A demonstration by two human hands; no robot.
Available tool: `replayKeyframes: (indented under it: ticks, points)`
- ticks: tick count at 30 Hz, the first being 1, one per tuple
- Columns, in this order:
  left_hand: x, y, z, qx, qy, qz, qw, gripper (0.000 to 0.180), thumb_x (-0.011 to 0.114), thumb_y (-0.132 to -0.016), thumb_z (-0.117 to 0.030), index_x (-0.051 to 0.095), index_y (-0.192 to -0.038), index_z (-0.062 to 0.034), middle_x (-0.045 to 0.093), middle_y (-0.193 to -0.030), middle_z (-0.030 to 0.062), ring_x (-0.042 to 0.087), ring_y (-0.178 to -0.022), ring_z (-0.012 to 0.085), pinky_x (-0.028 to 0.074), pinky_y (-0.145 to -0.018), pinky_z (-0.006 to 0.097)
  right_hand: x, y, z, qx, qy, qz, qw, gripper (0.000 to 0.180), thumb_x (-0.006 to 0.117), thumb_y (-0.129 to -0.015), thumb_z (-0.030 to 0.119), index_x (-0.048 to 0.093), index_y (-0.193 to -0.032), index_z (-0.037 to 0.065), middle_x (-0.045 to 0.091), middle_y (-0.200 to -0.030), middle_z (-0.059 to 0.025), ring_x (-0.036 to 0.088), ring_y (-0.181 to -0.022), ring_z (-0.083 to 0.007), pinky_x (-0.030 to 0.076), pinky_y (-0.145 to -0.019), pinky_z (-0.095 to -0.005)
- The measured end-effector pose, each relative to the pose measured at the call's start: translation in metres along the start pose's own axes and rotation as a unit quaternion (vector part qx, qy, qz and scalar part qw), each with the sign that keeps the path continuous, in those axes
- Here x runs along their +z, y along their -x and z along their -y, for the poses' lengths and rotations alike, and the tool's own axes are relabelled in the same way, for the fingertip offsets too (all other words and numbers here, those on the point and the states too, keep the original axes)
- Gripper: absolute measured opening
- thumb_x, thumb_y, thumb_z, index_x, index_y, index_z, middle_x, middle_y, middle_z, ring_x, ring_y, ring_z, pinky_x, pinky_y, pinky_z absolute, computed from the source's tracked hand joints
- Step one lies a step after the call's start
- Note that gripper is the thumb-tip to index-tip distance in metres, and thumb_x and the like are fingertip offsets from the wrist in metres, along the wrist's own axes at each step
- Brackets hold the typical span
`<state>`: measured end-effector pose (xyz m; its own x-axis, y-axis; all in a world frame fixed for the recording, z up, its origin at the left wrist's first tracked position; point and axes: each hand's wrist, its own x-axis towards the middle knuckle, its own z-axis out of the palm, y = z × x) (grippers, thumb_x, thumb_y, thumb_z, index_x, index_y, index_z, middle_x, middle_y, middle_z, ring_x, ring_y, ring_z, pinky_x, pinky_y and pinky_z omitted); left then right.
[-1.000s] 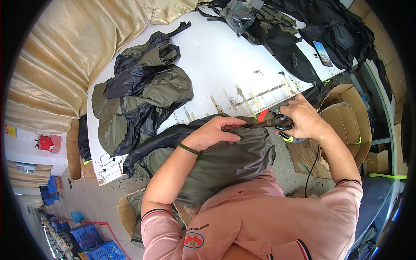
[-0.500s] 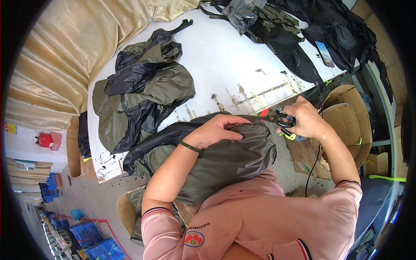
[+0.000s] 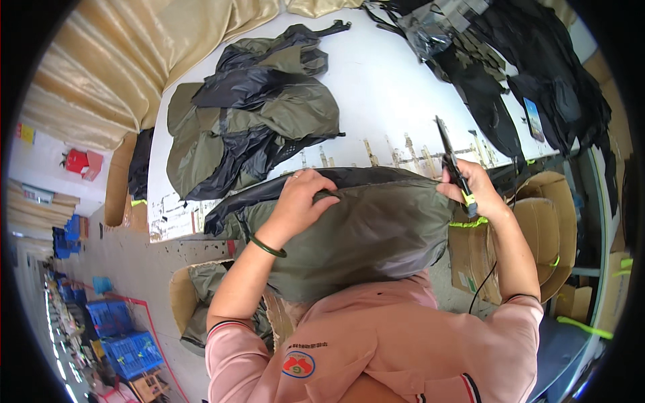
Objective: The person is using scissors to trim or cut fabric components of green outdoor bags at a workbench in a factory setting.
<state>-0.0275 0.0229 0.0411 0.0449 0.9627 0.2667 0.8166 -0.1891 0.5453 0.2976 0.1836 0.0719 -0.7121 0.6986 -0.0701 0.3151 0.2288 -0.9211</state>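
Observation:
A large olive-green piece of coated fabric [image 3: 369, 235] with a black strip along its far edge lies over my lap and against the table edge. My left hand [image 3: 299, 201] is closed on its seam at the upper left, thumb and fingers pinching the cloth. At the fabric's right corner, my right hand [image 3: 478, 191] holds a pair of dark scissors [image 3: 448, 151], blades pointing up and away from the cloth. The thumb and fingertips of that hand also touch the corner. Neon-yellow cord shows just below it.
On the white table [image 3: 376, 74] lies a crumpled olive and black fabric item [image 3: 259, 114]. Black strapped pieces [image 3: 480, 94] and a phone [image 3: 533, 119] are at the far right. Cardboard boxes [image 3: 537, 228] stand below right, another box [image 3: 183, 295] below left.
The scissors have swung from pointing left along the edge to pointing up. My left hand has shifted left along the seam, and the fabric is stretched wider between my hands.

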Motion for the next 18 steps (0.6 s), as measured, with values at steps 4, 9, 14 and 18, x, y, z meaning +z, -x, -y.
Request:
replayKeyframes:
  ticks: [4, 9, 14, 18]
  points:
    - [0.008, 0.013, 0.011, -0.020, 0.092, 0.008, 0.996, 0.027, 0.077, -0.079, -0.020, 0.066, -0.100, -0.0074, 0.060, -0.093, 0.0086, 0.056, -0.092, 0.0311, 0.045, -0.081, 0.039, 0.000, 0.002, 0.002, 0.022, 0.023, 0.011, 0.999, 0.020, 0.076, -0.081, 0.005, 0.056, -0.082, 0.007, 0.054, -0.077, 0.0064, 0.048, -0.071, -0.0032, 0.040, -0.064, -0.0206]
    - [0.031, 0.005, 0.008, 0.028, 0.140, -0.018, 0.990, 0.025, 0.076, -0.080, -0.018, 0.065, -0.098, -0.0059, 0.060, -0.093, 0.0087, 0.056, -0.090, 0.0286, 0.046, -0.079, 0.036, 0.000, 0.007, -0.001, 0.015, 0.064, 0.025, 0.998, 0.021, 0.076, -0.080, 0.003, 0.056, -0.082, 0.007, 0.052, -0.075, 0.0066, 0.045, -0.069, -0.0036, 0.039, -0.062, -0.0205]
    - [0.034, 0.009, -0.001, -0.094, 0.378, 0.088, 0.917, 0.014, 0.072, -0.082, -0.010, 0.064, -0.091, -0.0044, 0.061, -0.082, 0.0024, 0.055, -0.075, 0.0134, 0.047, -0.069, 0.028, 0.004, 0.007, 0.005, -0.014, 0.188, 0.084, 0.979, 0.025, 0.080, -0.073, 0.004, 0.056, -0.080, 0.003, 0.054, -0.069, -0.0022, 0.048, -0.063, -0.0128, 0.041, -0.059, -0.0274]
    - [0.029, 0.014, -0.008, -0.105, 0.432, 0.136, 0.885, 0.011, 0.072, -0.084, -0.007, 0.064, -0.091, -0.0036, 0.059, -0.079, -0.0031, 0.050, -0.072, 0.0048, 0.044, -0.066, 0.022, -0.002, -0.003, 0.037, -0.181, 0.418, 0.125, 0.881, 0.039, 0.087, -0.062, 0.023, 0.057, -0.079, 0.005, 0.057, -0.073, -0.0138, 0.058, -0.070, -0.0301, 0.043, -0.066, -0.0384]
